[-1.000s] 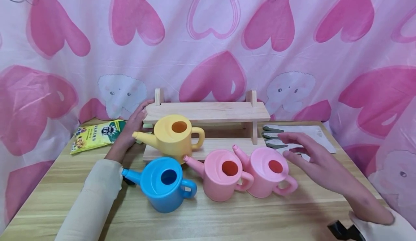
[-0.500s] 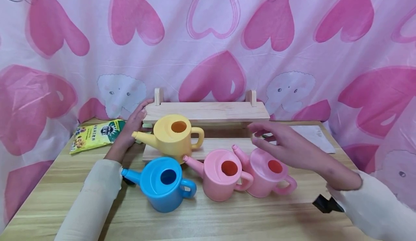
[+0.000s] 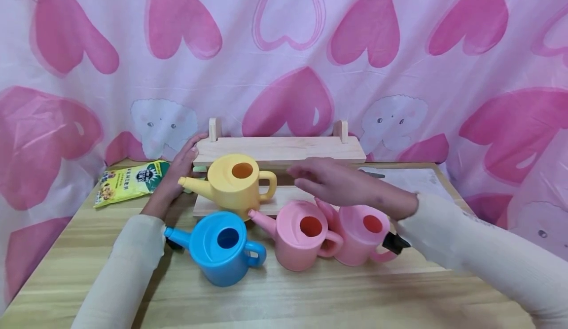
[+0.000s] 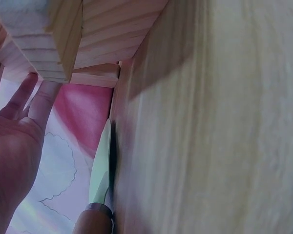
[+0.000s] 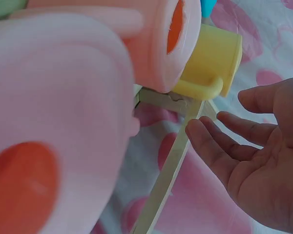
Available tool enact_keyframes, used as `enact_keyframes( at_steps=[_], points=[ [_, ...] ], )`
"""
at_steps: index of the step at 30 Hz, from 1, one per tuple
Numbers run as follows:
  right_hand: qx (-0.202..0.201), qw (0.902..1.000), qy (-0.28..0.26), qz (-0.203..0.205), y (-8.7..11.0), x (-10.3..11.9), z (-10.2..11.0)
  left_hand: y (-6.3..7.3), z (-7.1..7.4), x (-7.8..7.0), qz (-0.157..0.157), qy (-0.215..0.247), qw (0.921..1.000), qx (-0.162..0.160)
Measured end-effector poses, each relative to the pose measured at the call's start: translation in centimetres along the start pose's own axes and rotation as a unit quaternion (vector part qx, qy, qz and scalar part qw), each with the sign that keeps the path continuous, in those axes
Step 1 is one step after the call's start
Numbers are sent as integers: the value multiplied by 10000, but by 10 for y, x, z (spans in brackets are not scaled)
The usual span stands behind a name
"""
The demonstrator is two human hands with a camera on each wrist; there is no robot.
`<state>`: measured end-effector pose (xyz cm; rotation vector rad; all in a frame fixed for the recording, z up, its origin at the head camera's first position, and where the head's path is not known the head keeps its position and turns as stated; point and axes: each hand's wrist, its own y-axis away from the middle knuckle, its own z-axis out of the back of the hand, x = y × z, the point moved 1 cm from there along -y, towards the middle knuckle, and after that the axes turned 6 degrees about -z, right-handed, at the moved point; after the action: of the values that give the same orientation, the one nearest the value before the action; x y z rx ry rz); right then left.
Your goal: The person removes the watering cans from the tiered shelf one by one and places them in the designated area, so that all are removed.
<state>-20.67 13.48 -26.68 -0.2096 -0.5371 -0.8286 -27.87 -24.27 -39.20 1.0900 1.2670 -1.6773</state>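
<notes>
My left hand (image 3: 181, 168) rests against the left end of a two-tier wooden shelf (image 3: 279, 147). In the left wrist view its extended fingers (image 4: 44, 100) touch the board's end. My right hand (image 3: 330, 181), holding nothing, hovers over the shelf's lower tier with fingers loosely bent. Left of its fingertips stands a yellow watering can (image 3: 234, 183), handle towards the hand, in front of the lower tier. Two pink watering cans (image 3: 298, 242) stand close together below the right hand; the right-hand one (image 3: 355, 240) is partly hidden by hand and wrist. A blue watering can (image 3: 219, 255) stands front left.
A yellow-green packet (image 3: 130, 183) lies at the table's back left. A trowel with a pale green blade (image 4: 101, 161) is beside the shelf in the left wrist view. At the back right, a white cloth (image 3: 412, 181) bears dark-bladed tools, mostly covered by my right arm.
My right hand has moved left from above the white cloth, across the right-hand pink watering can, towards the yellow can's handle. The left hand stays at the shelf's end.
</notes>
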Motion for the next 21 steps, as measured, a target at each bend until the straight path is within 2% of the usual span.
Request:
enact_keyframes(
  at_steps=[10,21],
  points=[
    [443,9985,-323,50,-40,13,-5,-1,1,0,65,-81,9999,-3],
    [590,9980,-200,52,-59,14,-11,-1,1,3,-27,0,10000,76]
  ],
)
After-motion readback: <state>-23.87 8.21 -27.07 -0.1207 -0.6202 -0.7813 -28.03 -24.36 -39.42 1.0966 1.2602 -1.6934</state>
